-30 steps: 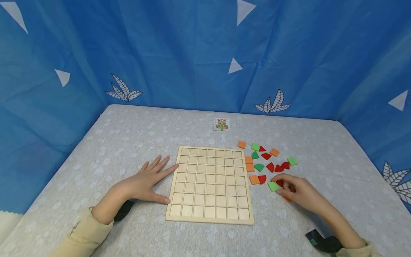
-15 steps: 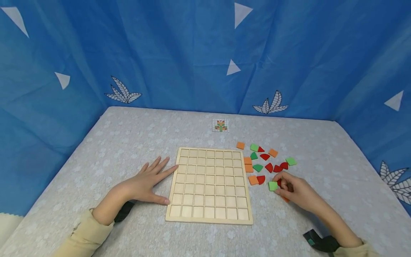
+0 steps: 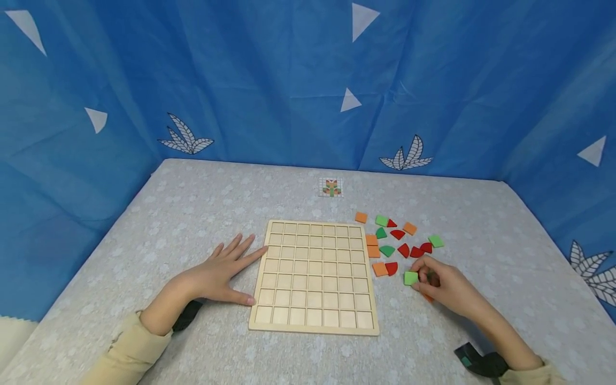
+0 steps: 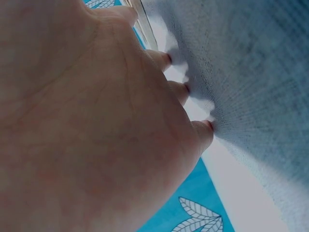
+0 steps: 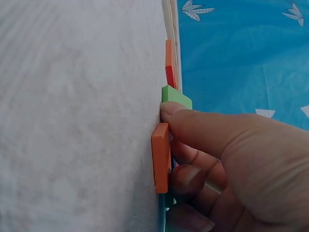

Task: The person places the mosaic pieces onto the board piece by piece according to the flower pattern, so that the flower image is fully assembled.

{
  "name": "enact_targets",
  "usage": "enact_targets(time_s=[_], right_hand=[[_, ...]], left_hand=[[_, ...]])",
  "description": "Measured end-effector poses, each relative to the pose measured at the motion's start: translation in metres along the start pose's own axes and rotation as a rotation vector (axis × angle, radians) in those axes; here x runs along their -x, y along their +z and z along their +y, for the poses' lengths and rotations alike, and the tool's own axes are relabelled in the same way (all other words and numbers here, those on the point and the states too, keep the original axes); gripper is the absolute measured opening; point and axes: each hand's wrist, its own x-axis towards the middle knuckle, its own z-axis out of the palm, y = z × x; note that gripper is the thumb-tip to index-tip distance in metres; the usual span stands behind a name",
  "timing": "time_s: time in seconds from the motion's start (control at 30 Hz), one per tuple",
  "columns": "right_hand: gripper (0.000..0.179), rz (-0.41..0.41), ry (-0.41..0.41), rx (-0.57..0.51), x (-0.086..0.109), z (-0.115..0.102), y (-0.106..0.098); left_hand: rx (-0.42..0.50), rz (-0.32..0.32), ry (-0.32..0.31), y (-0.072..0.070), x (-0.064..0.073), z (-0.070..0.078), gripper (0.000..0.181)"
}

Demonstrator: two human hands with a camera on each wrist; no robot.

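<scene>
My left hand (image 3: 216, 278) lies spread on the tablecloth, its index finger and thumb touching the left edge of a wooden grid board (image 3: 314, 332). In the left wrist view, other fingertips (image 4: 205, 130) press on the cloth. Right of the board, my right hand (image 3: 449, 286) pinches a light green square tile (image 3: 410, 278) between thumb and index finger, low at the table. An orange square tile (image 5: 160, 157) sits just below the thumb in the right wrist view, mostly covered by the hand in the head view. Whatever lies under the curled fingers is largely hidden.
Loose orange square tiles (image 3: 379, 269), red quarter-round tiles (image 3: 397, 235), dark green quarter-round tiles (image 3: 387, 251) and other light green squares (image 3: 435, 241) lie right of the board. A small pattern card (image 3: 331, 187) is at the back. A blue curtain (image 3: 269, 80) encloses the table.
The light green tile has turned slightly and shifted a little right in my right fingers. A red tile seen beside it earlier is now hidden. My left hand stays put.
</scene>
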Motion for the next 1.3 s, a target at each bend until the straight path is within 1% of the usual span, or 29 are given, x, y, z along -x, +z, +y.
enact_targets(time_s=[0.3,0.57,0.77,0.9,1.0,1.13,1.2,1.3], right_hand=[[0.03,0.046,0.005,0.04,0.0,-0.002,0.0],[0.026,0.05,0.061,0.06,-0.001,-0.006,0.0],[0.022,0.051,0.069,0.065,-0.002,-0.007,-0.001],[0.019,0.041,0.094,0.063,-0.002,-0.01,-0.003],[0.016,0.037,0.105,0.03,-0.002,-0.014,-0.007],[0.011,0.042,0.124,-0.065,-0.002,-0.021,-0.011],[0.011,0.05,0.124,-0.109,-0.002,-0.027,-0.011],[0.01,0.067,0.099,-0.161,-0.003,-0.039,-0.009]], left_hand=[[-0.009,0.007,0.007,0.001,0.0,0.0,0.101],[-0.018,0.005,0.001,0.003,0.0,-0.001,0.101],[-0.028,0.003,-0.001,0.002,0.001,-0.002,0.101],[-0.03,-0.001,-0.003,0.003,0.0,-0.002,0.101],[-0.031,-0.003,-0.007,0.003,0.0,-0.001,0.101],[-0.033,-0.008,-0.008,0.003,0.0,-0.001,0.101],[-0.035,-0.007,-0.011,0.003,0.0,-0.001,0.101],[-0.038,-0.002,-0.016,0.003,0.0,-0.001,0.101]])
